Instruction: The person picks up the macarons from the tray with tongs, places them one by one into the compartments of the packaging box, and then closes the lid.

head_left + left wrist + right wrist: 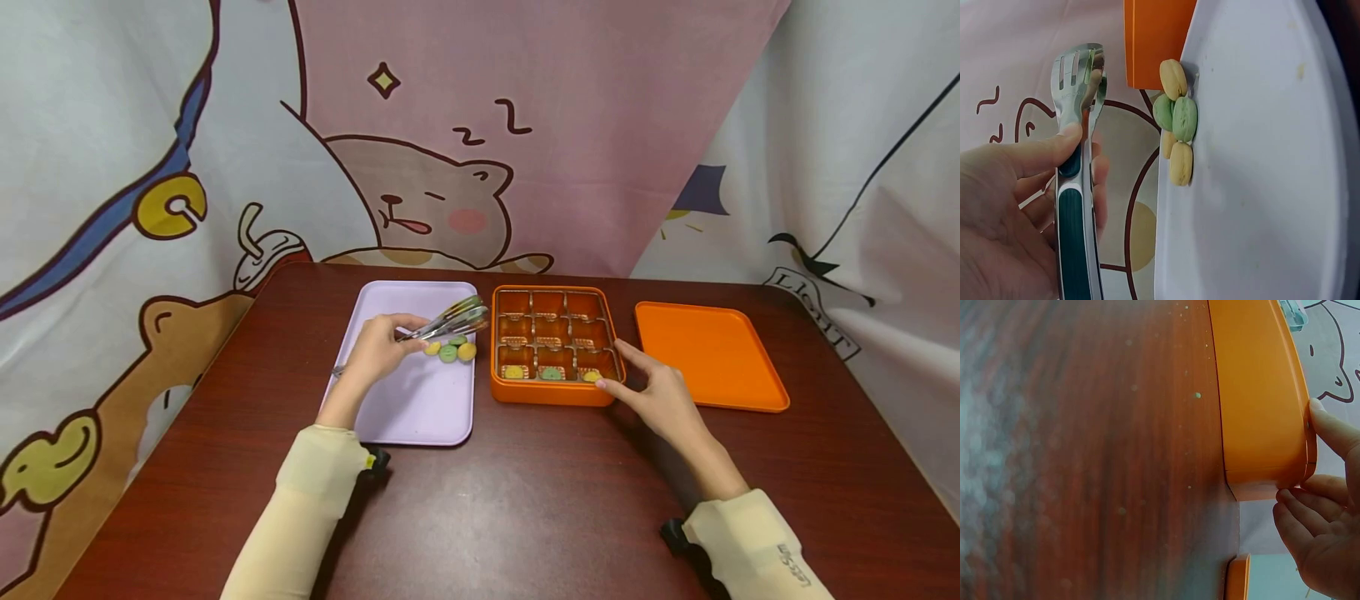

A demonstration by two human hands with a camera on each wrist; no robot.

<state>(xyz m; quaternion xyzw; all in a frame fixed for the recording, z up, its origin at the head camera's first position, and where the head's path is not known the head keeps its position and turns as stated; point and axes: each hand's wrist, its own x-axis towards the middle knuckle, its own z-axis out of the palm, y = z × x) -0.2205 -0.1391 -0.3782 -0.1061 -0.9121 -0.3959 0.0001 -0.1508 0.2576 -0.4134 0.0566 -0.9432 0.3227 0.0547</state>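
Tongs (1071, 244) of bright metal with dark green handle inlays are held in the person's left grip (378, 346). This grip is closed around them: thumb on one arm, fingers curled against the other. The tongs run lengthwise through the grip; the head projects beyond the thumb toward the orange box (551, 393), and the tong arms stand slightly apart. Left grip and tongs are above the lilac tray (420, 412). Five loose macarons (1185, 119), three yellow and two green, lie clustered at the tray's right edge, near the tong head but apart from it.

The right grip (663, 396) holds the near right corner of the box between thumb and bent fingers. The front row of the divided insert (551, 331) contains yellow, green and yellow macarons, left to right; the rightmost is just beside the right thumb. The orange lid (705, 358) lies flat on the surface (487, 517), right of the box.
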